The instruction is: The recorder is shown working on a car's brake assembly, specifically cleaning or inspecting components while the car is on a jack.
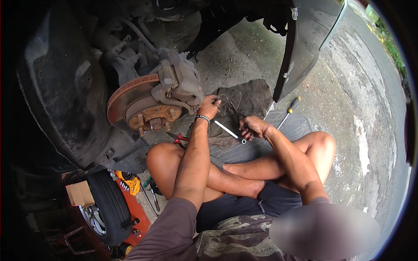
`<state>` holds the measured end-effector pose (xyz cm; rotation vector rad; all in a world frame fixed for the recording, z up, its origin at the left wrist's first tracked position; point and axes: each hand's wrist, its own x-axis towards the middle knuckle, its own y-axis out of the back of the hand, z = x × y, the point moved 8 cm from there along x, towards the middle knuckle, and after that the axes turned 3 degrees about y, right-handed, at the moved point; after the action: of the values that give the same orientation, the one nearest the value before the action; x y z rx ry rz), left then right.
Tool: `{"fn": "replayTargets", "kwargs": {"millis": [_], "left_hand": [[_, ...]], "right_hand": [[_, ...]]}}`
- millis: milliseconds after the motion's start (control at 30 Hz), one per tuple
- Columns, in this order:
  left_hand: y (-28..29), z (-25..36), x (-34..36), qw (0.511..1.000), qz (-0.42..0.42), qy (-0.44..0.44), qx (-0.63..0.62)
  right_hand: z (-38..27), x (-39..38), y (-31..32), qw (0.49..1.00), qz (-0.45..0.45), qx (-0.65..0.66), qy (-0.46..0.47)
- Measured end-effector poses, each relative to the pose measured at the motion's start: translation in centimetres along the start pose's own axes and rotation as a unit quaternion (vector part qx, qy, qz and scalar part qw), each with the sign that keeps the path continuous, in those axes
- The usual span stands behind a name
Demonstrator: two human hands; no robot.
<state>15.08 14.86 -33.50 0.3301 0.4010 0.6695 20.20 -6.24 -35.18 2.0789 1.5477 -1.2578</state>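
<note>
My left hand point(209, 107) is closed beside the brake caliper point(176, 78), its fingertips pinching a thin, curved wire-like piece point(224, 96). To its right, my right hand point(253, 127) is closed on a dark, slim object that points up toward the wire; its kind I cannot make out. Below and between the hands, a silver wrench point(227, 130) lies slanted, its ring end near my right fingers. The rusty brake disc point(115, 102) with its hub and studs stands left of my left hand. Beneath both hands is a dark, dirty cloth point(257, 98).
A screwdriver point(294, 105) lies right of my right hand. Red-handled pliers point(179, 138) lie by my left knee. A wheel point(111, 209), a cardboard box point(80, 194) and a yellow tool point(134, 186) are at lower left. The dark car panel point(300, 48) rises at upper right.
</note>
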Motion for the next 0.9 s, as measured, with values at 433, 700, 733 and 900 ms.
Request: {"fn": "replayTargets", "kwargs": {"millis": [433, 700, 733, 900], "left_hand": [[0.4, -3.8, 0.9, 0.989, 0.004, 0.012, 0.147], [-2.5, -2.5, -0.1, 0.971, 0.004, -0.019, 0.237], [-3.7, -1.7, -0.7, 0.964, -0.026, -0.045, 0.261], [-7.9, -0.6, -2.9, 0.884, -0.004, -0.245, 0.398]], "right_hand": [[-0.4, 0.9, 0.9, 0.994, 0.056, -0.067, 0.066], [1.9, 3.6, 2.8, 0.991, 0.037, -0.120, 0.050], [1.4, 3.4, 3.3, 0.986, 0.058, -0.141, 0.066], [0.4, 4.1, 3.8, 0.955, 0.049, -0.257, 0.141]]}}
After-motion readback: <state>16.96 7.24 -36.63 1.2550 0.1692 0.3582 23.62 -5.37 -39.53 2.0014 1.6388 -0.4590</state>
